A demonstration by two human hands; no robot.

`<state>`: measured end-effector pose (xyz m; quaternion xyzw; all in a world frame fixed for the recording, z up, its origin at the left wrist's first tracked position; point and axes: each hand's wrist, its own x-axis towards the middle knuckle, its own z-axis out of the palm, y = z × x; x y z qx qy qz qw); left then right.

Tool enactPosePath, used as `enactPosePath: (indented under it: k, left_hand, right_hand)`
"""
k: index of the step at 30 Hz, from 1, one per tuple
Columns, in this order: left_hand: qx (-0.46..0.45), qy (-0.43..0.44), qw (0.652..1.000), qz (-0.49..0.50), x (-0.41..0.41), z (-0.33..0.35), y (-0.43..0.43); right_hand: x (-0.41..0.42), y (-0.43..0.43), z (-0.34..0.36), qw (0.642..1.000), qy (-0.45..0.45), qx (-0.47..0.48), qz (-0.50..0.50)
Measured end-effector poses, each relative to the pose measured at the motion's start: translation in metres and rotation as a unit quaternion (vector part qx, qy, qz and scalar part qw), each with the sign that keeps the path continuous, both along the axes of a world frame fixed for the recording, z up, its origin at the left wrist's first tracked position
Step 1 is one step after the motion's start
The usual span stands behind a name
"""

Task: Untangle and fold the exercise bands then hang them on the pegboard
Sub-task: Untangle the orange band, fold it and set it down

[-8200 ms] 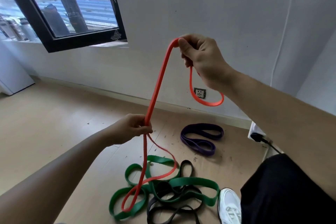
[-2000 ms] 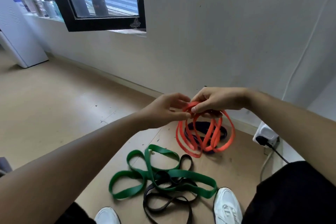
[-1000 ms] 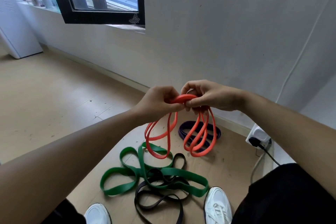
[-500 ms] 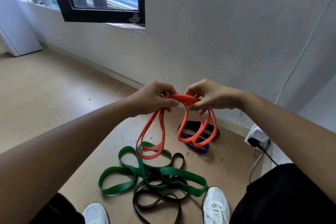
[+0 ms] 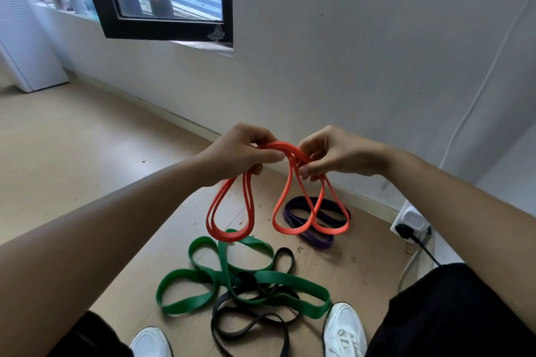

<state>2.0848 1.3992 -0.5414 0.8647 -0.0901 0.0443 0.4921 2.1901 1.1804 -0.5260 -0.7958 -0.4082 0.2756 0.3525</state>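
Pulls the orange band [image 5: 278, 144] coils wider apart than half a second back. Grips it in both: left hand [image 5: 240, 153] curled round one hanging bundle, right hand [image 5: 333, 153] pinching the other. Spans a short left-to-right bridge between, equally near each. Hangs loops above the green band [image 5: 293, 278], purple band [image 5: 319, 240] beyond.

under our right hand [image 5: 342, 153] the orange band [image 5: 290, 231] partly hides the purple band [image 5: 319, 241]; lower still, the black band [image 5: 214, 319] runs off the edge.
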Motion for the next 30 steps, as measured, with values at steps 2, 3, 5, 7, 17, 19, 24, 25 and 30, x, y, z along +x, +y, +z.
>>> enactPosePath:
  k: [2,3,5,7,17,19,24,25,30]
  left_hand:
    - [-0.012,0.000,1.000,0.006,-0.001,0.000,0.000]
    - [-0.022,0.003,1.000,0.008,-0.001,0.000,0.000]
    - [-0.050,0.008,0.999,0.013,-0.002,0.000,0.000]
    - [-0.061,0.005,0.998,0.022,-0.002,-0.001,0.001]
    - [0.120,-0.083,0.989,0.021,-0.004,0.022,0.017]
    - [0.101,-0.067,0.992,0.023,-0.004,0.025,0.021]
    - [-0.023,-0.011,0.999,0.041,-0.003,0.028,0.027]
    - [-0.047,-0.002,0.998,0.042,-0.003,0.029,0.028]
    - [-0.154,0.022,0.987,0.047,-0.003,0.032,0.032]
  right_hand:
    - [-0.003,0.003,-0.007,1.000,0.026,0.016,0.002]
    - [-0.005,0.005,-0.010,0.999,0.032,0.027,-0.005]
    - [-0.007,0.009,-0.014,0.998,0.033,0.045,-0.017]
    - [-0.009,0.013,-0.016,0.998,0.038,0.052,-0.015]
    - [-0.017,0.036,-0.028,0.986,0.037,0.153,-0.047]
    - [-0.018,0.040,-0.028,0.985,0.034,0.158,-0.052]
    - [-0.019,0.050,-0.026,0.985,0.040,0.159,-0.046]
    - [-0.019,0.051,-0.025,0.985,0.049,0.159,-0.043]
    - [-0.022,0.054,-0.022,0.987,0.084,0.132,-0.030]
